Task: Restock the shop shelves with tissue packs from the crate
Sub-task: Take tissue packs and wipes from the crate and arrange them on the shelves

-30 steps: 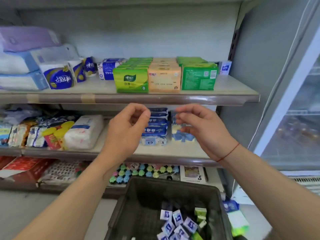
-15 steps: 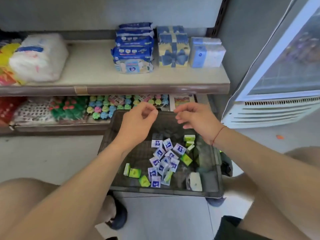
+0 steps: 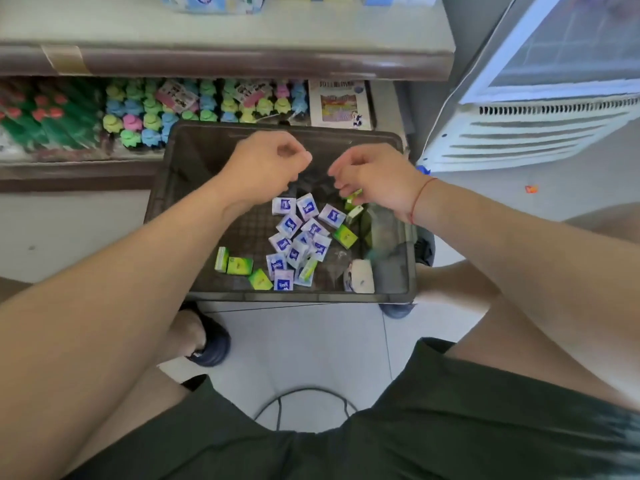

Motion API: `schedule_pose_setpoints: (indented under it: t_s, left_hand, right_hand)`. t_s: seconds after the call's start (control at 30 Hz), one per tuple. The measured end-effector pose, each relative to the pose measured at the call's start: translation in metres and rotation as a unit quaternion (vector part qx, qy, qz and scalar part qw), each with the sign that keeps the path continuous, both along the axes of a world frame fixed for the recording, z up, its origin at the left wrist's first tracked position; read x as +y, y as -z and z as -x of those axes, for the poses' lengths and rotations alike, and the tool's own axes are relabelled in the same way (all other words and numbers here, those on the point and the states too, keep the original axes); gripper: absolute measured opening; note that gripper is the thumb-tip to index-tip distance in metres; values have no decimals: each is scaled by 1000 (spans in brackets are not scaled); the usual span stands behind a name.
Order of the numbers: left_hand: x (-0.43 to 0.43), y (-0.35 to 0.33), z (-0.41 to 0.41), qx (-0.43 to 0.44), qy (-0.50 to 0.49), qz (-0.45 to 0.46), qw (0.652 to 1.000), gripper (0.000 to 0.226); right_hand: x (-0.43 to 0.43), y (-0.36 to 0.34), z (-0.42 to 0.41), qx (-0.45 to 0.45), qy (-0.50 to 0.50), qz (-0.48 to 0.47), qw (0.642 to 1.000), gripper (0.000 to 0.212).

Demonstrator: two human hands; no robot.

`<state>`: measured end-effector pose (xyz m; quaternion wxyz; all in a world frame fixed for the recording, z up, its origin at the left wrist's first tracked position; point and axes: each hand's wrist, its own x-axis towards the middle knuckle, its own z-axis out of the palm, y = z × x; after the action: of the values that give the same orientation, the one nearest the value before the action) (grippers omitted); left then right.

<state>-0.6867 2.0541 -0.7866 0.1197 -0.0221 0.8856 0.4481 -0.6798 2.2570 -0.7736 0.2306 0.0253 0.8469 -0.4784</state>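
Your L hand (image 3: 266,168) & R hand (image 3: 375,178) hover over the crate (image 3: 162,188), loosely curled, holding nothing, poised to grab. Packs (image 3: 298,237) lie scattered on its bottom; shelf (image 3: 221,60) just beyond.

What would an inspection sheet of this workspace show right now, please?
Surface: pale tiled floor; the dark crate stands on it in front of the shelves.
Job's things: purple-and-white tissue packs heaped mid-crate; green packs scattered around them.
Clutter: a white wrapped item in the crate's near right corner; an orange scrap on the floor.
Hands: left hand and right hand hover over the crate, fingers loosely curled, holding nothing.
Cables: a dark cable loops on the floor between the person's legs.
Surroundings: shelf above, coloured toys on the lower shelf, a glass-door cooler at right.
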Motion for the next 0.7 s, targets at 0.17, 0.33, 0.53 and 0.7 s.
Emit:
schedule_pose_setpoints:
  t_s: [0.17,0.33,0.53,0.7]
  left_hand:
    - [17,59,2,-98,118,93,984,14]
    - [-1,116,8,-180,107,152,966,20]
    - [-33,165,12,-241,89,172,951,25]
    - [-36,209,10,-284,94,173,938,25]
  right_hand:
    - [2,51,8,-72,-70,-100,990,17]
    - [1,107,33,-141,-76,-190,969,25]
    - [-8,170,25,-233,-269,-340,871,35]
    - [-13,214,-3,-221,-404,-492,739,60]
